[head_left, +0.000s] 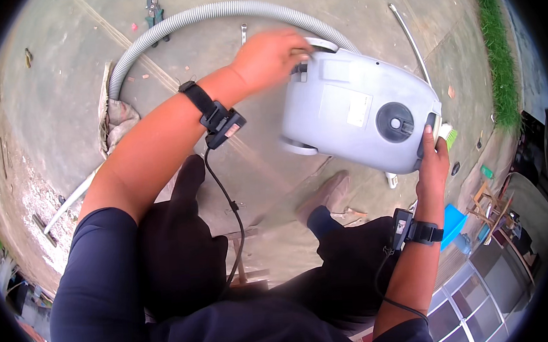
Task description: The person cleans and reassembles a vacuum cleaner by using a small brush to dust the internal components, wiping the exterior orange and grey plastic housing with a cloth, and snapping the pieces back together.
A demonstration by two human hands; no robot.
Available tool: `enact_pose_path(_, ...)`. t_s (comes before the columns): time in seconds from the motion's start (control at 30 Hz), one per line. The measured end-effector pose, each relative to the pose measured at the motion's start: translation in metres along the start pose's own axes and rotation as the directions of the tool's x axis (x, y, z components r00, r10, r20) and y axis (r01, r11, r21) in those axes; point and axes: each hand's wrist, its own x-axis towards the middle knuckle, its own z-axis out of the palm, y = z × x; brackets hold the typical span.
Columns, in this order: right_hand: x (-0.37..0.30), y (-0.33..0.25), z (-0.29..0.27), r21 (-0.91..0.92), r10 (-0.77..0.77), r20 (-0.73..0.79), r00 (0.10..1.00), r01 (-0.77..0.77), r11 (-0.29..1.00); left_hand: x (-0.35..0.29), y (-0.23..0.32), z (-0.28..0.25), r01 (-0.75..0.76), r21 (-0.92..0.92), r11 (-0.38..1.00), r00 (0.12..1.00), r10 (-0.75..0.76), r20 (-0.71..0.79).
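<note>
A pale grey canister vacuum cleaner (346,116) hangs in front of me above the concrete, its flat underside turned toward me. A round dark swivel wheel (395,122) sits on that face, with a larger wheel at each left corner. My right hand (433,161) grips the near right end, thumb on the dark edge. At the upper left corner, beside the far wheel (321,44), my left hand (274,57) has its fingers curled, slightly blurred. A small brownish thing shows at those fingertips; its kind is unclear. Behind the body arcs a ribbed grey hose (214,10).
Pliers (155,18) and a wrench (244,32) lie on the far concrete. A bent metal tube (409,40) is at the right, a crumpled cloth (120,117) at the left. A green-bristled brush (451,136) shows behind my right hand. A blue container (453,224) stands lower right.
</note>
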Motion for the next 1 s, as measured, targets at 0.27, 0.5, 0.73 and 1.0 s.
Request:
enact_pose_path(0.27, 0.002, 0.002, -0.001, -0.016, 0.005, -0.013, 1.0, -0.005, 1.0, -0.009, 0.015, -0.003, 0.007, -0.165, 0.986, 0.992, -0.027, -0.12)
enact_pose_path(0.5, 0.004, 0.0, 0.0, -0.082, -0.019, -0.023, 1.0, 0.017, 0.996, -0.018, -0.017, -0.01, 0.324, -0.057, 0.944, 0.945, -0.326, -0.035)
enact_pose_path(0.73, 0.005, 0.003, -0.002, -0.041, -0.018, -0.031, 0.999, 0.017, 0.999, -0.005, 0.0, 0.006, -0.02, -0.068, 0.997, 0.998, 0.017, -0.057)
enact_pose_path(1.0, -0.002, -0.005, -0.001, -0.031, -0.026, -0.023, 0.999, 0.026, 0.999, -0.008, 0.019, 0.001, -0.008, -0.112, 0.994, 0.995, -0.004, -0.103)
